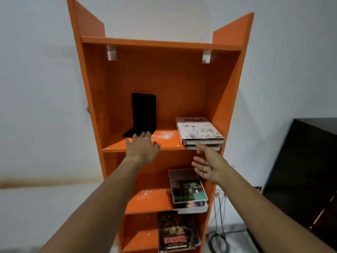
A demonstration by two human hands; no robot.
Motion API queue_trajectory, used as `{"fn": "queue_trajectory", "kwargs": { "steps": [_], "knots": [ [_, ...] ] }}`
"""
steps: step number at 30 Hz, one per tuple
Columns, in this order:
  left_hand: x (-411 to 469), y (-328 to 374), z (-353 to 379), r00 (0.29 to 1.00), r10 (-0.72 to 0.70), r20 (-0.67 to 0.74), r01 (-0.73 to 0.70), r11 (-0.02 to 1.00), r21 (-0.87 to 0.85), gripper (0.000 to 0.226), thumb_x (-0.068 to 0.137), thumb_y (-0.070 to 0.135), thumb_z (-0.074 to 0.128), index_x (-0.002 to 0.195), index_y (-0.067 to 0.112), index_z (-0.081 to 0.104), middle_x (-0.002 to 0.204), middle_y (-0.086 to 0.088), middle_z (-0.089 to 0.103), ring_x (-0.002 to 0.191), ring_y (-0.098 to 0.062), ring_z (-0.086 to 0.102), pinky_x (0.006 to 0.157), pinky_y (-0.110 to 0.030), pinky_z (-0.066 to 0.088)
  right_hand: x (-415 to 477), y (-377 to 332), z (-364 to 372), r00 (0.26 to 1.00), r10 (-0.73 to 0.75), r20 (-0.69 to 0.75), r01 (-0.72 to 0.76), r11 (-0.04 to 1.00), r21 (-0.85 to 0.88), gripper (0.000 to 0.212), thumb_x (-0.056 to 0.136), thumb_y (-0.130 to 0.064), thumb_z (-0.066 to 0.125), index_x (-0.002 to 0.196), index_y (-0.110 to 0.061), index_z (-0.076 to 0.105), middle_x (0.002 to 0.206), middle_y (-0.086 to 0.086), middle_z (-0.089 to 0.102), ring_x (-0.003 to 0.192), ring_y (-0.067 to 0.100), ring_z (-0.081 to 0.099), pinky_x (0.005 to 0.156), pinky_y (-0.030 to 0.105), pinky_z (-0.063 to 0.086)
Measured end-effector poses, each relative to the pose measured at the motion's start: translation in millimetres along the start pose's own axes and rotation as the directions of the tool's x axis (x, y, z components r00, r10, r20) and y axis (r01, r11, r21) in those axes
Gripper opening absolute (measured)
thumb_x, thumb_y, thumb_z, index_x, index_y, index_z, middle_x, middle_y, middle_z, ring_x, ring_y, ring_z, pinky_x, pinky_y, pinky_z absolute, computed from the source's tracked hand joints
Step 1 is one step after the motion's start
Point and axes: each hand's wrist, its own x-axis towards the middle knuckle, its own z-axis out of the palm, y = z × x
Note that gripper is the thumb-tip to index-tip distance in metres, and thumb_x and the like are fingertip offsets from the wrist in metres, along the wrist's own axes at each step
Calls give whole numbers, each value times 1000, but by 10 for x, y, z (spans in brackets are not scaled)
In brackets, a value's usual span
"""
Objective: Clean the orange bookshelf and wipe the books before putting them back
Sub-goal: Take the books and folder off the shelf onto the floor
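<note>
Both hands up at the orange bookshelf [182, 84], neither holding anything.

The shelf fills the middle of the view against a white wall, its bottom cut off by the frame edge. On the upper board, a black bookend [143, 114] stands at 10 o'clock, and a white-covered stack of books [199, 131] lies flat at 2 o'clock, against the right side panel. The left hand [143, 149] is spread, fingers apart, fingertips at the bookend's foot; touching or just short, I cannot tell. The right hand [207, 164] is open, palm turned left, index tip just under the white stack's front edge. Below it, at 5 o'clock, 2 more book piles lie flat: a dark collage cover [187, 187], then a red-lettered cover [176, 232], lettering too blurred to read. At 4 o'clock, cables [220, 216] hang beside dark furniture [300, 170], partly out of frame.
</note>
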Motion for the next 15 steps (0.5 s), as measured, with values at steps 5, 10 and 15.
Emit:
{"fn": "queue_trajectory", "kwargs": {
  "steps": [5,10,15],
  "knots": [
    [142,-248,209,997,-72,9,71,992,101,77,100,62,33,158,11,25,166,-9,25,154,-38,9,118,-68,1,370,0,53,1000,11,-18,-7,975,223,92,79,-59,77,154,-25,35,144,20,51,106,35,66,87,47,58],
    [132,-428,322,999,-14,42,8,989,145,82,100,66,20,161,13,9,169,-7,11,155,-34,-5,118,-69,-7,590,-145,200,995,-19,-99,49,947,318,87,80,-49,80,150,-19,38,148,17,47,107,35,66,87,46,60],
    [204,-532,327,999,-19,49,11,987,161,86,97,72,17,162,17,3,170,-6,1,155,-32,-14,119,-66,-11,718,-138,299,989,-56,-134,102,926,365,70,85,-32,81,143,-16,46,117,14,64,94,33,66,68,41,63]
  ]
}}
